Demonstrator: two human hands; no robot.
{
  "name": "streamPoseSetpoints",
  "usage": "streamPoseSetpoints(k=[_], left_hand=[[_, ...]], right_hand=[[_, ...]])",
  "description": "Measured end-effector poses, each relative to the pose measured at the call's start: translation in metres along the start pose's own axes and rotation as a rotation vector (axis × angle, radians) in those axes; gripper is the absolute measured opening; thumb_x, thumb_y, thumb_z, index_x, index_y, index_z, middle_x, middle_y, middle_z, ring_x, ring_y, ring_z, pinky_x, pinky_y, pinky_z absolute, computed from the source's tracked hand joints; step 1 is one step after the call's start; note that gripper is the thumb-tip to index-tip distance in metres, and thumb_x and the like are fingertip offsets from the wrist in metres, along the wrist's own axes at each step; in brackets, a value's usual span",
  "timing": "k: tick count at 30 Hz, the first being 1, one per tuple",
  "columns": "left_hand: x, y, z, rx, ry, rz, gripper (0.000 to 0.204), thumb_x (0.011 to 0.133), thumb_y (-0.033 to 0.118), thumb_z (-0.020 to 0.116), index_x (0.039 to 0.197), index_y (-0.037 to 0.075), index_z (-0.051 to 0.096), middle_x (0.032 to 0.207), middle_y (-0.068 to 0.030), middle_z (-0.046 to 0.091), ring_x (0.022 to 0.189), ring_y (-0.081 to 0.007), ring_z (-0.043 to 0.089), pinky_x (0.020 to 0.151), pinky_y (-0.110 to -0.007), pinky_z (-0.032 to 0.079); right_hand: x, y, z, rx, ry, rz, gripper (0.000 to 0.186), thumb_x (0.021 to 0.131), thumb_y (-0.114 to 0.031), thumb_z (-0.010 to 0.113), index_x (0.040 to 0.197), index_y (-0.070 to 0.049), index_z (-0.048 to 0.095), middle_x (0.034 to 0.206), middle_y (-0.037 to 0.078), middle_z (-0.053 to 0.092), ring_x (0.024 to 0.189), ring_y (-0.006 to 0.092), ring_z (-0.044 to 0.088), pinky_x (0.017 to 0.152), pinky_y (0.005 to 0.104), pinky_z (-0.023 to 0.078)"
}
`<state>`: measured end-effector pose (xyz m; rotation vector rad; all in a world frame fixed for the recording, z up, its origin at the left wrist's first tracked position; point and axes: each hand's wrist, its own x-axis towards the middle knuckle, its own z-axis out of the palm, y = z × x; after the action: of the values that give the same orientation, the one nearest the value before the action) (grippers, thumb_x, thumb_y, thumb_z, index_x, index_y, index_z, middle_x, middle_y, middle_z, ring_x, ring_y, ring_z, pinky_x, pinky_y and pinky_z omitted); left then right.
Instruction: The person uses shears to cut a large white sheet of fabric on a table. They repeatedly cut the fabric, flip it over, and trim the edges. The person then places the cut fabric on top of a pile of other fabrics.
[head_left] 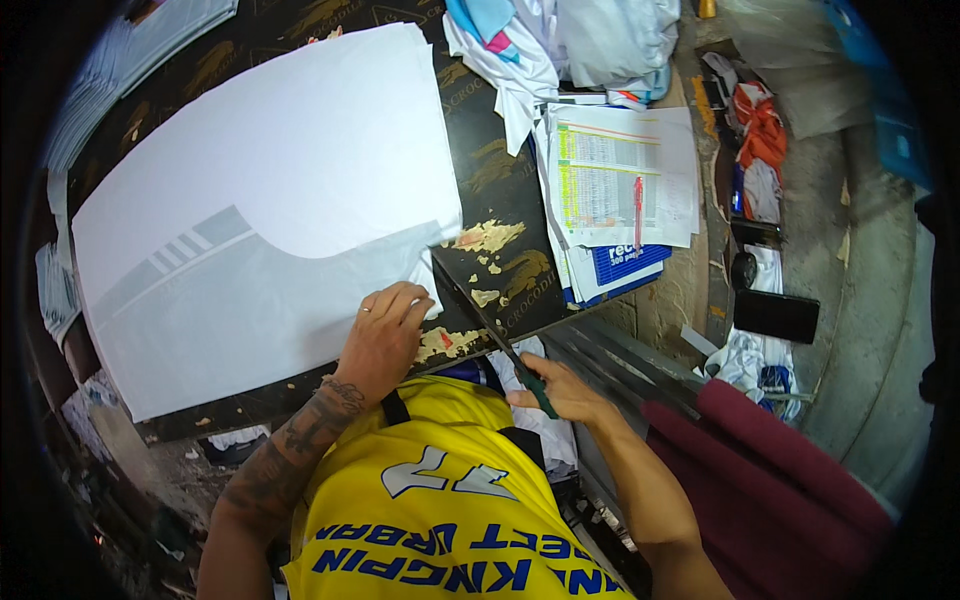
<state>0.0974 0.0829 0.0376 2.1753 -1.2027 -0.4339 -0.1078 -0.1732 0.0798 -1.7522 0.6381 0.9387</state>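
A large white sheet (260, 200) with grey stripes lies across a dark worktable (500, 170). My left hand (385, 335) presses flat on the sheet's near right corner, fingers spread, a ring on one finger. My right hand (560, 390) grips the green handle of a long pair of scissors (490, 325). The blades point up-left, and their tips sit at the sheet's right edge near my left hand's fingertips.
Printed paper lists (610, 180) with a red pen (638, 205) lie at the table's right, above a blue-and-white pad. Piled garments (560, 40) sit at the back. A dark phone (776, 315) and rags rest on the right ledge. Maroon fabric (780, 480) hangs at lower right.
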Motion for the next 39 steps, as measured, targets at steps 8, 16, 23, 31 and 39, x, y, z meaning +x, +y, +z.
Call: streamPoseSetpoints(k=[8, 16, 23, 31, 39], left_hand=[[0.003, 0.004, 0.008, 0.052, 0.039, -0.138, 0.040, 0.084, 0.023, 0.084, 0.117, 0.013, 0.064, 0.126, -0.0056, 0.058, 0.128, -0.0275, 0.051, 0.107, -0.051, 0.036], [-0.006, 0.008, 0.020, 0.014, 0.298, -0.190, 0.011, 0.093, 0.018, 0.078, 0.098, 0.012, 0.070, 0.117, -0.0004, 0.064, 0.118, -0.0249, 0.057, 0.104, -0.050, 0.035], [0.002, 0.006, 0.003, -0.006, 0.207, -0.102, 0.013, 0.093, 0.014, 0.077, 0.104, 0.009, 0.071, 0.119, -0.0049, 0.065, 0.121, -0.0275, 0.060, 0.108, -0.048, 0.038], [0.007, -0.007, 0.008, -0.130, 0.113, -0.057, 0.023, 0.092, 0.005, 0.074, 0.114, 0.004, 0.067, 0.125, -0.0077, 0.062, 0.128, -0.0297, 0.058, 0.107, -0.045, 0.044], [0.007, -0.008, 0.005, -0.171, 0.034, -0.117, 0.023, 0.094, 0.006, 0.070, 0.117, 0.006, 0.067, 0.126, -0.0085, 0.064, 0.132, -0.0308, 0.057, 0.110, -0.048, 0.042]], right_hand=[[-0.056, 0.017, -0.026, 0.093, -0.087, 0.101, 0.060, 0.088, -0.057, 0.086, 0.108, -0.005, 0.064, 0.082, 0.005, 0.056, 0.079, 0.0192, 0.050, 0.070, 0.0380, 0.043], [-0.031, 0.009, -0.004, 0.056, -0.155, 0.084, 0.074, 0.090, -0.057, 0.084, 0.135, -0.004, 0.061, 0.106, 0.014, 0.064, 0.102, 0.0249, 0.057, 0.094, 0.0402, 0.047], [0.017, -0.043, -0.008, 0.156, 0.072, 0.067, 0.065, 0.088, -0.053, 0.087, 0.124, -0.003, 0.066, 0.096, 0.006, 0.061, 0.092, 0.0180, 0.055, 0.083, 0.0358, 0.047], [0.024, -0.039, 0.003, 0.134, 0.133, 0.111, 0.050, 0.081, -0.041, 0.097, 0.103, -0.004, 0.071, 0.079, -0.004, 0.058, 0.074, 0.0089, 0.050, 0.068, 0.0284, 0.043], [0.024, -0.044, -0.005, 0.115, 0.046, 0.232, 0.059, 0.079, -0.057, 0.094, 0.073, -0.007, 0.065, 0.067, -0.001, 0.057, 0.066, 0.0119, 0.051, 0.061, 0.0319, 0.043]])
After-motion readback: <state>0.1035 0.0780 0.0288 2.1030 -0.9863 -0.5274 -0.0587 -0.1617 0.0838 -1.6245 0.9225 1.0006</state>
